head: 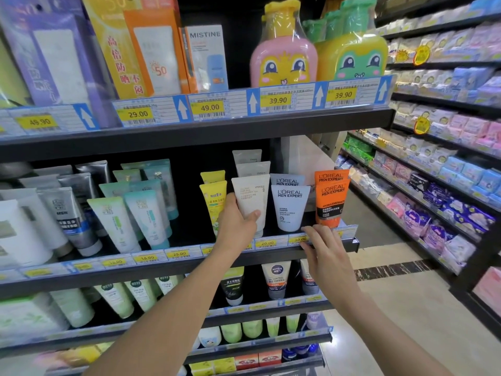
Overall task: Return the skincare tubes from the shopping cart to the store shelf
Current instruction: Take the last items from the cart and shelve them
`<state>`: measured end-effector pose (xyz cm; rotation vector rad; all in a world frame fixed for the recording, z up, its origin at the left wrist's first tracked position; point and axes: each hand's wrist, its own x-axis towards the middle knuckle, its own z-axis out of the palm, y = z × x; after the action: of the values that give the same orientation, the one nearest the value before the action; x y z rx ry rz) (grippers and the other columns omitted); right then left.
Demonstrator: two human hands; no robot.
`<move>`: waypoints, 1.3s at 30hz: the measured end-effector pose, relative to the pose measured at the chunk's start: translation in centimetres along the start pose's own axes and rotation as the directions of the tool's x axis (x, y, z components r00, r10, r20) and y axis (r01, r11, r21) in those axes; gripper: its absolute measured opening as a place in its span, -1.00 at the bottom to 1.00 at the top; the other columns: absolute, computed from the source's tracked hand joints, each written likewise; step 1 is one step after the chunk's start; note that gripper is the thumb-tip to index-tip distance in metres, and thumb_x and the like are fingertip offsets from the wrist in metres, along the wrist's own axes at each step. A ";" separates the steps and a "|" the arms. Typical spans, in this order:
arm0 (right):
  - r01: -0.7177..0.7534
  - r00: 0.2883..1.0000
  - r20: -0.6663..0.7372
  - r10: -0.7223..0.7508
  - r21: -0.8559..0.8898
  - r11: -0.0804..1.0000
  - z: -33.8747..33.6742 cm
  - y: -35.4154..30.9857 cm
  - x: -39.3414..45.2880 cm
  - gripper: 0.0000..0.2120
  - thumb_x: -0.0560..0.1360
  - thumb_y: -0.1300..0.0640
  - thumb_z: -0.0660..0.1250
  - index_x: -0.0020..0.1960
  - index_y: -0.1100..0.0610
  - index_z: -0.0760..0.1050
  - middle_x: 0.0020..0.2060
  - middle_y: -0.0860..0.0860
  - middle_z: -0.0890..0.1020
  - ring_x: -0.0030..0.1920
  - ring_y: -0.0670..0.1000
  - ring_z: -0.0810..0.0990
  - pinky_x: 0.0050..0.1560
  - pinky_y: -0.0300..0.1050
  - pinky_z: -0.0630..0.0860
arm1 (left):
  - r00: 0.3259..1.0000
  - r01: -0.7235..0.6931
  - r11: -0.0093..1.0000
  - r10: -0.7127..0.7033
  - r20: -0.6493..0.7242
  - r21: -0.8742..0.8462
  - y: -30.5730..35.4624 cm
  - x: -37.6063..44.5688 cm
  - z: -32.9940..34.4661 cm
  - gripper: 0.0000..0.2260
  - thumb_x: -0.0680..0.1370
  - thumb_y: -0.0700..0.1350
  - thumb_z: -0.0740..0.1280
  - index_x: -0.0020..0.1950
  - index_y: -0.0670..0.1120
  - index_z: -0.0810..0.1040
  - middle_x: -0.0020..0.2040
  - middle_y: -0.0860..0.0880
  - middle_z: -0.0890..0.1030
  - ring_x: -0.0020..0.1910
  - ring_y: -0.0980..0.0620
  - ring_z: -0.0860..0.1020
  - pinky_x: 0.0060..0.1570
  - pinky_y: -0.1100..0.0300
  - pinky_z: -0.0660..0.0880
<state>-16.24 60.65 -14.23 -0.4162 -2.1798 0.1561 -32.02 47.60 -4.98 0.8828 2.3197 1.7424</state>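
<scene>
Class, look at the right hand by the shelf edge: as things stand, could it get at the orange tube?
Probably yes. The right hand is open, its fingertips on the shelf edge just below the orange tube. Nothing stands between them, and the tube is at the front of its row; the left hand is busy with the white tube.

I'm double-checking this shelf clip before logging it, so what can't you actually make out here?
- Shopping cart: outside the head view entirely.
- Cream innisfree tube: its base is hidden behind the left hand gripping it.
- Price tags on the shelf edge: the leftmost ones are blurred, and the right hand touches and partly covers one.
- Left-side tubes: labels blurred near the frame edge.
</scene>
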 end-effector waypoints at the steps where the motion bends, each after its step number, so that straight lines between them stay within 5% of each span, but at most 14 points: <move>1: -0.002 1.000 0.000 0.002 0.001 1.000 0.0 0.0 0.0 -0.73 0.54 0.23 0.36 0.22 0.25 0.54 0.10 0.11 0.56 0.09 0.11 0.52 0.17 -0.09 0.47 | 1.000 0.002 1.000 -0.003 0.013 0.003 0.0 0.0 0.0 -0.62 0.53 -0.23 0.40 0.28 -0.07 0.37 0.31 -0.05 0.53 0.29 -0.01 0.49 0.19 0.10 0.49; 6: -0.008 1.000 0.002 0.008 0.002 1.000 0.1 0.0 0.0 -0.73 0.54 0.23 0.34 0.22 0.26 0.54 0.10 0.12 0.57 0.09 0.11 0.52 0.17 -0.09 0.46 | 0.997 0.006 0.998 -0.010 0.070 0.067 0.0 0.1 0.0 -0.61 0.54 -0.20 0.39 0.32 -0.09 0.35 0.32 -0.06 0.52 0.31 -0.05 0.48 0.27 -0.08 0.48; 18: -0.011 1.000 0.020 0.011 0.005 1.000 -0.3 -0.1 0.0 -0.73 0.54 0.23 0.34 0.23 0.25 0.53 0.10 0.10 0.55 0.08 0.10 0.51 0.15 -0.08 0.48 | 0.993 0.040 0.972 -0.064 0.100 0.230 1.0 0.0 -0.8 -0.64 0.56 -0.19 0.35 0.35 -0.18 0.43 0.33 -0.11 0.54 0.28 -0.08 0.52 0.22 0.06 0.50; 21: -0.008 1.000 0.020 0.008 -0.005 1.000 -0.4 -0.2 0.0 -0.72 0.53 0.23 0.35 0.23 0.25 0.53 0.10 0.11 0.56 0.08 0.11 0.52 0.14 -0.06 0.50 | 0.993 0.045 0.957 -0.075 0.093 0.285 0.9 -0.3 -1.0 -0.72 0.58 -0.12 0.34 0.25 -0.19 0.53 0.23 -0.12 0.60 0.18 -0.08 0.58 0.07 0.11 0.54; 25: 0.005 0.999 0.035 -0.004 -0.020 1.000 -0.8 -0.2 0.2 -0.69 0.53 0.23 0.37 0.26 0.25 0.52 0.11 0.10 0.56 0.09 0.11 0.53 0.12 -0.05 0.53 | 0.994 0.028 0.921 -0.068 0.088 0.388 0.5 -0.5 -1.2 -0.76 0.58 -0.04 0.33 -0.06 -0.21 0.62 -0.11 -0.18 0.66 -0.21 -0.06 0.60 -0.31 0.18 0.50; 29: -0.001 0.996 0.086 0.001 -0.001 1.000 -1.5 -0.1 0.4 -0.65 0.54 0.19 0.36 0.30 0.23 0.51 0.13 0.07 0.55 0.09 0.07 0.54 0.11 -0.11 0.54 | 1.000 0.000 0.883 -0.008 0.014 0.470 0.9 -1.5 -1.9 -0.78 0.55 -0.05 0.33 -0.17 -0.19 0.62 -0.26 -0.12 0.65 -0.31 -0.04 0.61 -0.24 0.00 0.62; 32: -0.011 0.995 0.104 0.005 0.058 0.998 -2.5 -0.2 0.8 -0.67 0.54 0.19 0.37 0.29 0.20 0.52 0.14 0.03 0.54 -0.03 0.00 0.59 0.04 -0.28 0.47 | 0.991 -0.102 0.772 0.134 -0.004 0.628 2.4 -3.6 -2.4 -0.81 0.56 -0.02 0.29 -0.04 -0.10 0.63 -0.18 -0.05 0.67 -0.20 -0.07 0.63 -0.17 0.00 0.61; 35: -0.038 0.999 -0.023 0.042 0.170 0.985 -4.4 0.0 2.0 -0.78 0.54 0.23 0.37 0.18 0.18 0.57 0.10 0.00 0.55 -0.23 -0.10 0.57 -0.09 -0.30 0.49 | 0.948 -0.271 0.623 0.304 0.092 0.733 4.8 -5.1 -1.7 -0.78 0.58 0.01 0.25 0.14 -0.01 0.58 -0.01 0.00 0.67 -0.07 -0.08 0.63 -0.13 0.04 0.57; 39: -0.306 0.901 -0.202 0.384 0.333 0.892 -7.0 2.1 5.3 -0.76 0.50 0.16 0.43 0.16 0.13 0.53 0.00 -0.01 0.57 -0.27 -0.13 0.54 -0.18 -0.33 0.48 | 0.885 -0.453 0.635 0.408 0.226 0.625 7.4 -4.3 1.9 -0.74 0.59 -0.02 0.24 0.26 0.00 0.54 0.20 0.04 0.57 0.12 -0.03 0.55 0.00 0.09 0.48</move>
<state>-13.09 64.19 -6.51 -0.6182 -1.7680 0.5848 -24.85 48.31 -0.02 1.6992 2.8992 0.8866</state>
